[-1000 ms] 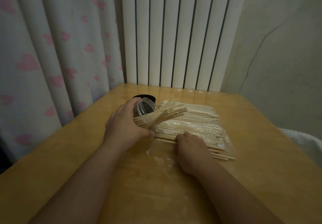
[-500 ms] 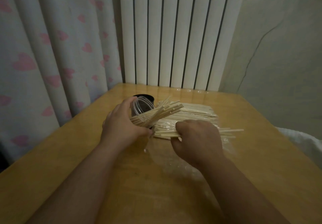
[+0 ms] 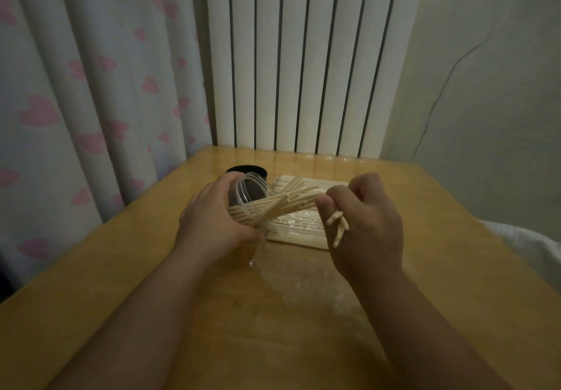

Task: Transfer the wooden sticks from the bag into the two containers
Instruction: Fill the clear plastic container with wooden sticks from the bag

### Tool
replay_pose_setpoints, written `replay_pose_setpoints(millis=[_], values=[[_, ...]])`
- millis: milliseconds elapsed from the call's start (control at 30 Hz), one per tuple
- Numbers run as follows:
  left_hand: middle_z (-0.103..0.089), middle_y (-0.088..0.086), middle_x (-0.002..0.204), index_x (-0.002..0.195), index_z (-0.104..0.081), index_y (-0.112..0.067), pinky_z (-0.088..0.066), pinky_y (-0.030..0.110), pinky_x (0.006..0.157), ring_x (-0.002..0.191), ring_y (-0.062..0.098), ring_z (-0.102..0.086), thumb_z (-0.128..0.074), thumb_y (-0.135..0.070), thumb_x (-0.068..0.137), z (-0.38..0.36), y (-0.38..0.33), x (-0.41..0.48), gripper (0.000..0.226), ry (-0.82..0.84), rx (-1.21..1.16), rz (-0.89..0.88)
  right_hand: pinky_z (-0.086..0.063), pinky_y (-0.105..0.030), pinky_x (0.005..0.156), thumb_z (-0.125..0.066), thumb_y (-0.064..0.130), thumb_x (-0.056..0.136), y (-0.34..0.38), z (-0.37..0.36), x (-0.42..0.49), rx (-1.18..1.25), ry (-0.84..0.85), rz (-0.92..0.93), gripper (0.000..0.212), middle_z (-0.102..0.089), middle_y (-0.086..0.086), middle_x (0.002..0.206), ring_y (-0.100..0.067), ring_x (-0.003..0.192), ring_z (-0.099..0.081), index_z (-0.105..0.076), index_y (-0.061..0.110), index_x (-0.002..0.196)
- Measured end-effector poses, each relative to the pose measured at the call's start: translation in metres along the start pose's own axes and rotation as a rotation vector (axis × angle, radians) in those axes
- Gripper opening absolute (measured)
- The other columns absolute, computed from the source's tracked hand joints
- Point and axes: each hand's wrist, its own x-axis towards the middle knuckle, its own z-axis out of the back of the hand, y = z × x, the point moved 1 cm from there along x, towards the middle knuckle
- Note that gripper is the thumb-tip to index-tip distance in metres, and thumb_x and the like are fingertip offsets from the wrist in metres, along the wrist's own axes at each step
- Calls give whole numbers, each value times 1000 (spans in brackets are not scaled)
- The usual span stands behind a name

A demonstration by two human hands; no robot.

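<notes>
My left hand (image 3: 214,225) grips a clear plastic container (image 3: 253,190), tilted with its mouth toward the right, and several wooden sticks (image 3: 282,204) poke out of it. My right hand (image 3: 368,225) is raised just right of that mouth and pinches a few sticks (image 3: 339,226), their near ends showing between its fingers. A clear bag (image 3: 299,228) with many more sticks lies flat on the table under both hands. A black container (image 3: 246,171) stands behind the clear one, mostly hidden.
The wooden table (image 3: 303,329) ends at a white radiator (image 3: 297,61) at the back. A heart-patterned curtain (image 3: 76,101) hangs on the left. White fabric (image 3: 528,247) lies past the table's right edge.
My right hand has lifted off the bag with a few sticks and moved up toward the mouth of the tilted container. My left hand has kept its grip on the container.
</notes>
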Motion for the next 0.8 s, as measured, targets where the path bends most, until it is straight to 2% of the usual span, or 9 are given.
replay_pose_setpoints(millis=[100, 200, 300, 367, 467, 567, 633, 733, 800], values=[[-53, -15, 136, 137, -41, -49, -46, 51, 103, 126, 18, -48, -96, -38, 45, 0, 0, 0, 108, 0, 4, 0, -37, -22, 46, -36, 52, 103, -1, 2, -3, 98, -5, -19, 59, -50, -2, 84, -12, 63, -43, -72, 8, 84], [-54, -15, 135, 137, -42, -48, -46, 51, 102, 126, 18, -48, -96, -36, 46, 0, 0, 0, 107, 10, 15, 0, -38, -8, 61, -54, 41, 98, -1, 1, -6, 281, -66, -113, 39, -50, 1, 90, -5, 75, -44, -75, 9, 91], [-54, -15, 135, 138, -44, -46, -46, 51, 102, 127, 18, -48, -96, -33, 47, 1, -1, -1, 106, 23, 26, -6, -38, -3, 71, -58, 29, 95, 2, 1, -7, 386, -134, -186, 28, -53, 4, 89, 4, 81, -49, -75, 7, 88], [-52, -16, 134, 138, -43, -47, -45, 50, 103, 127, 17, -47, -96, -32, 49, 1, -3, -1, 105, 33, 42, -12, -37, -4, 70, -55, 26, 96, 4, 2, -6, 393, -143, -188, 29, -56, 2, 84, 5, 79, -50, -72, 6, 81], [-49, -18, 133, 140, -41, -47, -44, 50, 105, 128, 16, -45, -97, -32, 50, 1, -6, -2, 107, 56, 73, -17, -40, -10, 66, -51, 24, 98, 8, 2, -5, 459, -119, -173, 37, -60, -2, 76, -4, 72, -53, -67, 4, 72], [-48, -21, 129, 140, -40, -48, -44, 50, 105, 127, 16, -44, -97, -32, 49, 2, -6, -2, 109, 67, 78, -16, -46, -23, 62, -48, 26, 99, 11, 3, -4, 576, -102, -233, 39, -61, -1, 71, -11, 70, -58, -66, 6, 71], [-44, -24, 124, 141, -40, -48, -45, 49, 104, 124, 14, -44, -97, -31, 49, 3, -7, -2, 109, 75, 82, -15, -49, -32, 59, -48, 30, 99, 12, 4, -3, 665, -79, -338, 35, -62, 2, 69, -14, 67, -61, -65, 16, 72], [-39, -26, 119, 142, -39, -48, -44, 46, 105, 117, 8, -39, -96, -30, 50, 3, -9, -3, 109, 98, 107, -30, -48, -22, 60, -50, 38, 98, 12, 4, -2, 728, 13, -526, 31, -64, 8, 70, -8, 67, -62, -65, 27, 74], [-39, -26, 119, 142, -39, -48, -44, 45, 104, 114, 6, -37, -95, -28, 51, 2, -11, -4, 109, 114, 123, -48, -44, -15, 60, -54, 32, 101, 11, 3, -3, 723, 69, -582, 32, -64, 11, 71, -4, 69, -60, -66, 25, 72]])
